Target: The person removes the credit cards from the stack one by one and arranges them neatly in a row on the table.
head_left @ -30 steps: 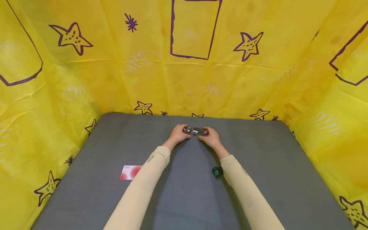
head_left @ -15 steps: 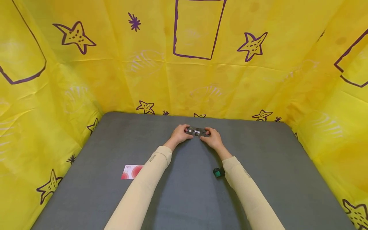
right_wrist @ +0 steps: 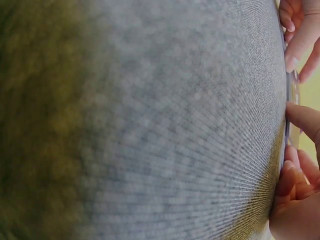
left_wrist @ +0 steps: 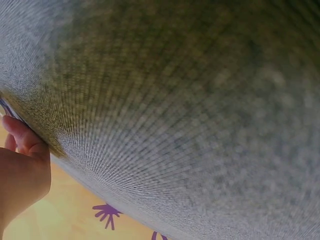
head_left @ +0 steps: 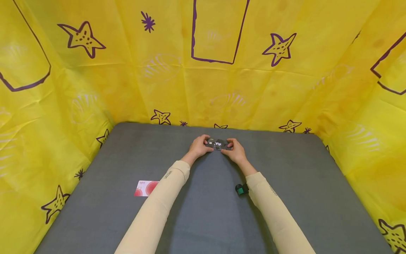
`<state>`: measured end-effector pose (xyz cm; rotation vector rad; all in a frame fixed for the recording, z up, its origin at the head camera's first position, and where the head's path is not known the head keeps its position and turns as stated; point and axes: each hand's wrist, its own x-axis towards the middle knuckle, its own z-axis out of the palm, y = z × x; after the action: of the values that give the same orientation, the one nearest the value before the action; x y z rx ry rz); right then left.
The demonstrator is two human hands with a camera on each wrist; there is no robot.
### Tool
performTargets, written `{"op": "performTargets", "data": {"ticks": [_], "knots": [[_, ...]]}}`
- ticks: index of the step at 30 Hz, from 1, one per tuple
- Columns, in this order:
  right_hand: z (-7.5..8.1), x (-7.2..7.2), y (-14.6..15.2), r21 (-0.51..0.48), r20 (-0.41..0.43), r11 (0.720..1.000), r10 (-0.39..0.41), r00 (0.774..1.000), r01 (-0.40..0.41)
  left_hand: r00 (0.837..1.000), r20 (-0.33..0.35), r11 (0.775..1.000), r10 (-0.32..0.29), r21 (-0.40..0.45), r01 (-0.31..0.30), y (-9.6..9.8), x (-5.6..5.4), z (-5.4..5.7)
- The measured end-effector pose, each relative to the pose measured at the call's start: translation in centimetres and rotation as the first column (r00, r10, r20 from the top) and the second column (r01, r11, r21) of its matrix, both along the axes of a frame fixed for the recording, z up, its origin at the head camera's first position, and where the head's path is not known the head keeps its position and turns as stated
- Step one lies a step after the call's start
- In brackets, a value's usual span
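In the head view, a dark card printed with white "Vip" and a small chip is held level near the back of the table. My left hand pinches its left end between thumb and fingers. At the other end, my right hand grips it the same way. Seen in the right wrist view, the right hand and the left hand face each other along the card's thin edge. Only part of the left hand shows at the edge of the left wrist view.
A white card with pink-red circles lies on the grey table, partly covered by the left sleeve. Beside the right sleeve is a small black thing with a green face. Yellow patterned cloth walls the back and sides.
The head view has shifted slightly. Both hands keep hold of the dark card in about the same place over the table.
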<state>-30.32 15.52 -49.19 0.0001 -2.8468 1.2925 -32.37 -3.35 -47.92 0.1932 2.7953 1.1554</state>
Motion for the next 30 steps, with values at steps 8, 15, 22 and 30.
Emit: {"op": "performTargets", "data": {"ticks": [8,15,22,30], "knots": [[0.14,-0.07,0.02,0.000,-0.031,1.000,0.005,1.000,-0.005,1.000,-0.030,1.000,-0.001,0.006,0.001,0.06,-0.12,0.12],[0.13,-0.11,0.10,0.008,-0.057,1.000,0.010,0.998,-0.010,0.999,-0.047,1.000,-0.009,0.001,0.009,-0.01,-0.06,0.14],[-0.17,-0.09,0.23,0.013,-0.075,1.000,0.017,0.997,-0.016,0.997,-0.074,1.000,-0.028,0.007,0.029,-0.08,0.05,0.01],[-0.32,0.02,0.22,0.006,-0.102,1.000,0.024,0.995,-0.024,0.991,-0.121,0.998,-0.057,0.012,0.059,-0.30,0.20,-0.23]]}}
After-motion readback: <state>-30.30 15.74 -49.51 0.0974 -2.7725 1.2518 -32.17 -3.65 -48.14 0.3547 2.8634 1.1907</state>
